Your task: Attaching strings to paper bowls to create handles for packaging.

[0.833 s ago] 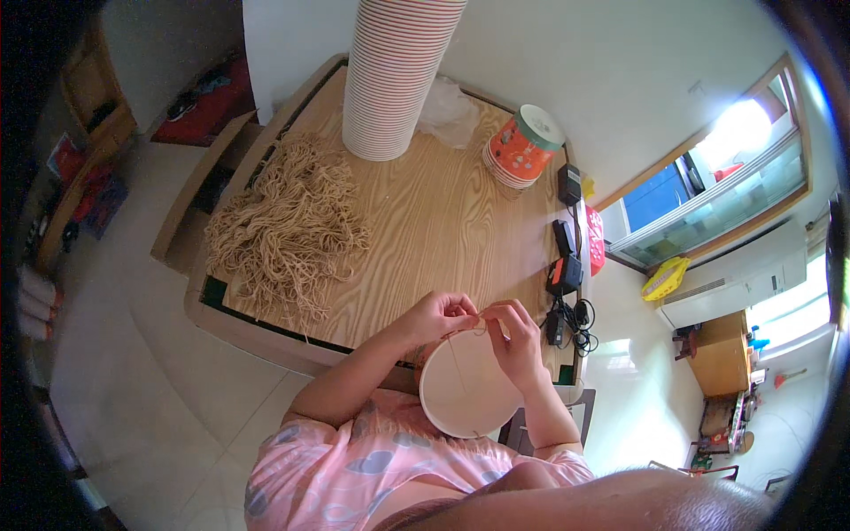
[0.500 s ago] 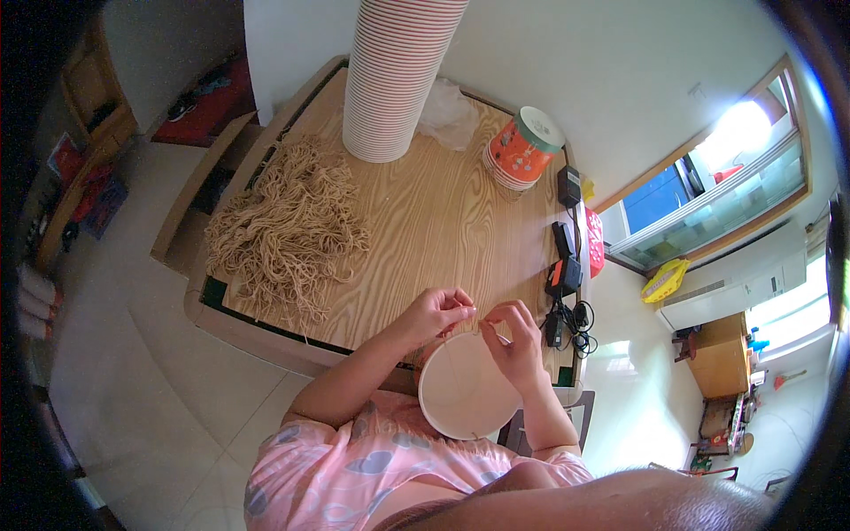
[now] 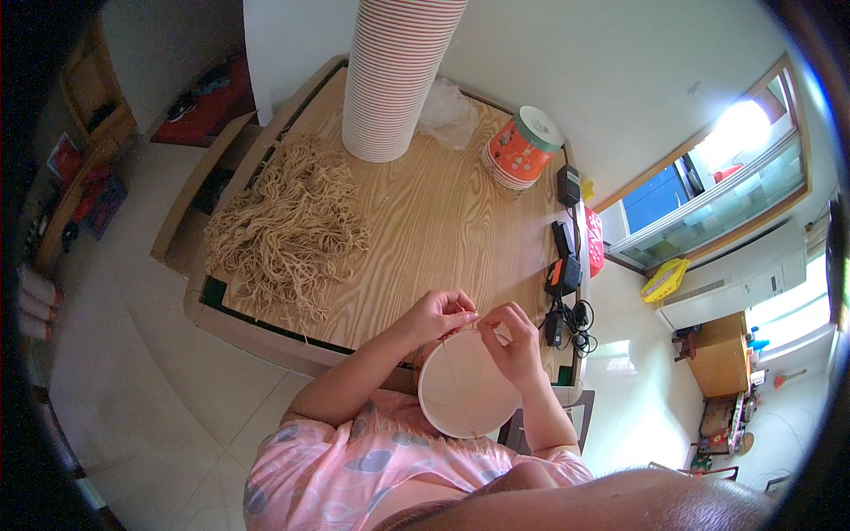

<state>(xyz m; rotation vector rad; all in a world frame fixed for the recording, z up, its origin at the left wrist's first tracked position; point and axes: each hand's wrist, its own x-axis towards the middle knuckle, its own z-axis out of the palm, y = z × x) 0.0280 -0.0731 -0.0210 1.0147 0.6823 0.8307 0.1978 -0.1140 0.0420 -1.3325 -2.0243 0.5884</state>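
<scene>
At table edge: left hand (image 3: 438, 314) and right hand (image 3: 512, 341), fingers pinched shut on thin string (image 3: 452, 372), threading white paper bowl (image 3: 467, 389) rim

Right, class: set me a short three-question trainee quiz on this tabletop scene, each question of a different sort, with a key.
1. True or false: the left hand and right hand both work at the rim of a white paper bowl.
2. What lies heaped at the left of the wooden table? A) string bundles B) spoons C) folded cloths
3. Fill in: the tall stack of cups stands at the table's ____ edge.

Key: 1 true; 2 A; 3 far
</scene>
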